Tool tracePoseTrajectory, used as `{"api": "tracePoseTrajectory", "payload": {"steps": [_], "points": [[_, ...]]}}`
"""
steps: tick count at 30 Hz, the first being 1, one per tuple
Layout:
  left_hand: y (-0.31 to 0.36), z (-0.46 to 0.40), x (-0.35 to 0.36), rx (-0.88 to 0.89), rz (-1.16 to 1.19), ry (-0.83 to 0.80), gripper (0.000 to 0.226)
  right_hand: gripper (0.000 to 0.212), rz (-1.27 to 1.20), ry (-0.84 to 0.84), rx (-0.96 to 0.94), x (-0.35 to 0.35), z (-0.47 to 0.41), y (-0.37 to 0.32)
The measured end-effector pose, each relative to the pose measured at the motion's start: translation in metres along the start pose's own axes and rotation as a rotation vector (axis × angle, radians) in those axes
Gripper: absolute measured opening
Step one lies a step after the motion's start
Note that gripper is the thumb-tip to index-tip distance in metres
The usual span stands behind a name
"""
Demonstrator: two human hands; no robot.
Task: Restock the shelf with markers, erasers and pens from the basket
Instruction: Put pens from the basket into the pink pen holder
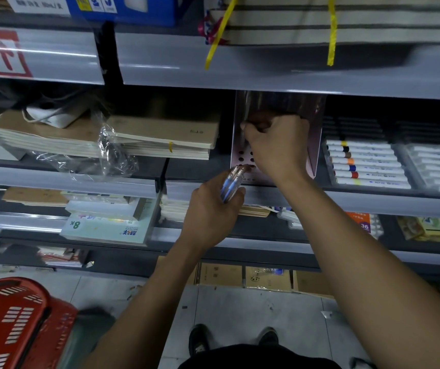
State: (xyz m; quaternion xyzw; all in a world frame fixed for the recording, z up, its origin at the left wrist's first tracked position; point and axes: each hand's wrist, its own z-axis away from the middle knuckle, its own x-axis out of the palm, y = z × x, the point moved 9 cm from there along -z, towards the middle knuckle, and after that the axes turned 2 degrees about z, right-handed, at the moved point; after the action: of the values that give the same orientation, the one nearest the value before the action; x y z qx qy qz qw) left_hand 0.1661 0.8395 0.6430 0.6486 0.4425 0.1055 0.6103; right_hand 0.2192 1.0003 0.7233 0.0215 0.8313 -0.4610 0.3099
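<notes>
My left hand [210, 209] grips a small bunch of clear blue pens [231, 183] just below a pink pen display stand [316, 145] on the middle shelf. The stand's front has rows of round holes [245, 158]. My right hand [277, 147] is raised in front of the stand, fingers curled at its upper part, pinching a thin pen that points down toward the holes. The red basket [14, 320] stands on the floor at the lower left; its contents are hidden.
White markers with coloured bands [365, 163] lie in a tray right of the stand, more white ones [439, 166] beyond. Stacks of brown notebooks [160, 137] and loose plastic wrap [112, 155] sit to the left. Grey shelf edges [266, 67] run above and below. Cardboard boxes [240, 275] line the floor.
</notes>
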Motion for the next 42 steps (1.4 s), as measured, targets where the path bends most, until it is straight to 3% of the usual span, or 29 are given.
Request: {"api": "tracePoseTrajectory", "payload": {"steps": [11, 15, 21, 25, 30, 35, 42], "points": [[-0.010, 0.001, 0.005, -0.112, 0.061, -0.034, 0.024, 0.011, 0.031, -0.070, -0.011, 0.007, 0.001, 0.008], [-0.001, 0.008, 0.011, -0.191, 0.357, -0.108, 0.031, 0.013, -0.016, -0.082, -0.032, 0.004, 0.010, 0.011], [-0.003, 0.022, 0.019, -0.427, 0.758, -0.173, 0.071, 0.012, -0.154, -0.051, -0.033, -0.012, 0.048, 0.016], [-0.002, 0.025, 0.025, -0.493, 0.964, -0.233, 0.051, 0.018, -0.240, -0.083, -0.054, -0.019, 0.072, 0.009], [-0.005, 0.022, 0.026, -0.472, 0.906, -0.205, 0.040, 0.003, -0.332, -0.213, -0.070, -0.016, 0.093, -0.001], [-0.001, 0.020, 0.019, -0.405, 0.860, -0.153, 0.023, 0.014, -0.367, -0.314, 0.076, -0.007, 0.102, 0.009], [0.009, 0.020, 0.023, -0.385, 0.908, -0.143, 0.030, 0.017, -0.460, -0.455, 0.139, -0.001, 0.107, 0.012]]}}
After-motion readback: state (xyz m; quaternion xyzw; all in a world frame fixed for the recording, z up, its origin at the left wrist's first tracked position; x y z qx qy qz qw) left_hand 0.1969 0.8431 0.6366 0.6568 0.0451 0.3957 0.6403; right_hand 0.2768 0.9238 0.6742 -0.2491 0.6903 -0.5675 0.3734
